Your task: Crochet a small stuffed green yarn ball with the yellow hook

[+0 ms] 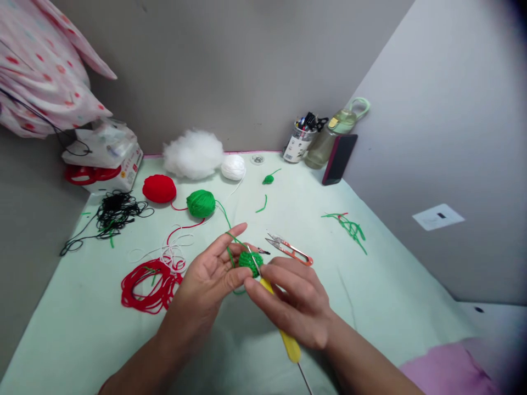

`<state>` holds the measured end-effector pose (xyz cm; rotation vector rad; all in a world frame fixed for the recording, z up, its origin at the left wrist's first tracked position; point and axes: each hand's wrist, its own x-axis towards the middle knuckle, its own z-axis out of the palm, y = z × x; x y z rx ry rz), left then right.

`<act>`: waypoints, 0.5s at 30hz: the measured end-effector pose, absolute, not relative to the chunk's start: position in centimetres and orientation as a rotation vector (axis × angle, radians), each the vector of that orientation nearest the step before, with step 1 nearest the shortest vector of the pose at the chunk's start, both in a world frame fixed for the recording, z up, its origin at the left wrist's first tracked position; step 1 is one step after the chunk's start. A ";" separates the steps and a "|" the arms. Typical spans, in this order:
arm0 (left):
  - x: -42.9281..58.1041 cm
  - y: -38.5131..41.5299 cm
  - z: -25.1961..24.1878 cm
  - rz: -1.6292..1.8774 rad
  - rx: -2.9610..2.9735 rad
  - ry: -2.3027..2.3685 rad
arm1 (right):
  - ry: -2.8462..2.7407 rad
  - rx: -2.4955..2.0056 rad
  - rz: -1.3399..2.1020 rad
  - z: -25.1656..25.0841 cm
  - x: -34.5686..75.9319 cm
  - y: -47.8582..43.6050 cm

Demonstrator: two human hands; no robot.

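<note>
My left hand (209,277) pinches a small green crochet piece (250,261) between thumb and fingers, with green yarn looped over the raised index finger. My right hand (292,299) grips a crochet hook with a yellow handle (284,332), its metal tip stuck into the green piece. The yarn strand runs back to a green yarn ball (201,203) on the pale green table cover (370,285). Orange thread snips (290,248) lie just beyond my hands.
A red yarn ball (159,188), white yarn ball (233,167) and white stuffing (193,153) sit at the back. Loose red yarn (150,285), black yarn (111,214) and green scraps (349,226) lie around. A pen jar (298,144), bottle (329,140) and phone (340,159) stand in the corner.
</note>
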<state>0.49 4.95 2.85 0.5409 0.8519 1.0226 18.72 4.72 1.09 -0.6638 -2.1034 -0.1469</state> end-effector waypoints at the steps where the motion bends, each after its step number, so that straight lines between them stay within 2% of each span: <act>1: 0.4 5.0 2.9 0.996 0.506 0.817 | -2.096 -0.651 -0.105 1.1 18.8 4.7; 8: -0.2 5.7 2.4 0.998 0.645 0.849 | -1.828 -0.728 0.453 1.1 18.3 5.6; 10: 0.0 5.5 2.4 1.043 0.671 0.929 | -1.903 -0.787 0.335 1.0 18.3 5.5; 13: 0.6 5.1 2.5 1.047 0.578 0.911 | -2.007 -0.761 -0.033 0.6 18.5 5.0; 15: 0.8 4.9 2.4 0.997 0.501 0.812 | -2.001 -0.710 -0.058 0.4 18.5 4.8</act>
